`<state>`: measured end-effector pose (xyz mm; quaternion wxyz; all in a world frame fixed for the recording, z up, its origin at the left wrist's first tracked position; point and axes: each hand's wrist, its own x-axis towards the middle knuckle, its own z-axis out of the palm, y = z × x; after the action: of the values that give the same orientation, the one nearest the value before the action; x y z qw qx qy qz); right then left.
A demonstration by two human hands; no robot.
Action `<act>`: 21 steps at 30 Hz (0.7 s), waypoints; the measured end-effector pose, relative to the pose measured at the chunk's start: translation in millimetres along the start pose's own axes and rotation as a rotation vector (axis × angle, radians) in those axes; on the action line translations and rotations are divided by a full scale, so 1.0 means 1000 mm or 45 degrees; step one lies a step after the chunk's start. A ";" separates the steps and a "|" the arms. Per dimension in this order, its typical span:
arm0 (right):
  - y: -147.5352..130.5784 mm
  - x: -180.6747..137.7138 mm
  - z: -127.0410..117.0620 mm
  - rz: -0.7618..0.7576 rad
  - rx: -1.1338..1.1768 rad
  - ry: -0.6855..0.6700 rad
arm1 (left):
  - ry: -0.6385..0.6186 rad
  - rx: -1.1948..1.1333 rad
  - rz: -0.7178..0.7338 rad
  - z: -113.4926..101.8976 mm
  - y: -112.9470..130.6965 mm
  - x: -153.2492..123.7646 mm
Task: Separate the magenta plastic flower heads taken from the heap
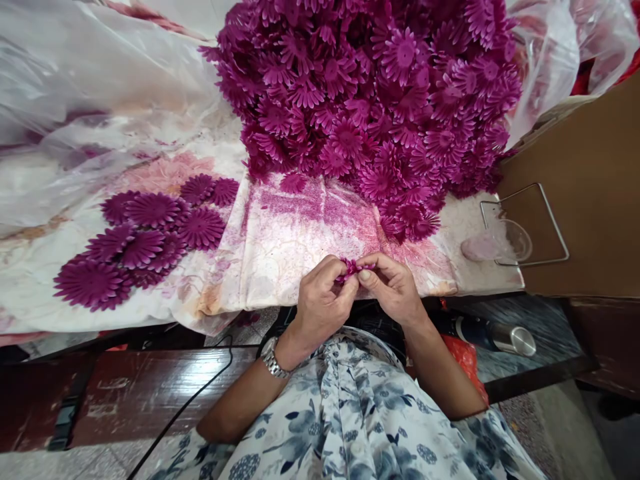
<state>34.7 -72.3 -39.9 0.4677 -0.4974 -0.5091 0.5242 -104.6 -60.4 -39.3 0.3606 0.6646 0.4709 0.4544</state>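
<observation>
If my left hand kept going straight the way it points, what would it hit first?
The left hand points toward the right hand, so it would likely meet the purple flower pinched between them first. The right hand itself looks to be just behind it.

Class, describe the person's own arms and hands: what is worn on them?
The left hand and right hand wear no gloves. A silver link-band watch circles the left wrist. The forearms are uncovered below short sleeves of pale cloth with a blue-grey flower print.
</observation>
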 end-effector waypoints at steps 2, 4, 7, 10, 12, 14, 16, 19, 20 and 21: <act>0.001 0.001 -0.002 -0.012 0.017 0.016 | -0.028 -0.069 -0.087 -0.002 0.001 0.000; 0.002 0.002 -0.003 -0.033 0.027 0.037 | -0.047 -0.188 -0.205 -0.003 0.002 -0.001; 0.001 0.002 0.002 -0.078 0.005 0.115 | -0.045 -0.322 -0.306 -0.005 -0.001 -0.003; -0.004 0.000 0.010 -0.044 -0.027 0.176 | -0.014 -0.228 -0.181 -0.005 -0.005 -0.006; -0.006 -0.002 0.013 0.007 -0.017 0.178 | -0.003 -0.192 -0.099 -0.004 -0.007 -0.008; -0.007 -0.003 0.013 0.049 0.033 0.158 | -0.012 -0.277 -0.121 -0.003 -0.008 -0.008; -0.006 -0.003 0.010 0.048 0.084 0.151 | -0.018 -0.450 -0.222 0.000 -0.009 -0.008; -0.001 -0.006 0.002 -0.016 0.156 0.189 | 0.018 -0.768 -0.380 0.007 -0.007 -0.005; 0.000 -0.007 0.000 -0.035 0.172 0.212 | 0.042 -0.856 -0.412 0.009 -0.006 -0.005; 0.001 -0.008 -0.001 -0.044 0.183 0.235 | 0.064 -0.920 -0.435 0.012 -0.005 -0.004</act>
<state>36.5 -80.7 -40.8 0.5558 -0.4999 -0.4335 0.5032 -95.4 -63.2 -49.1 0.6298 0.3957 0.3932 0.5406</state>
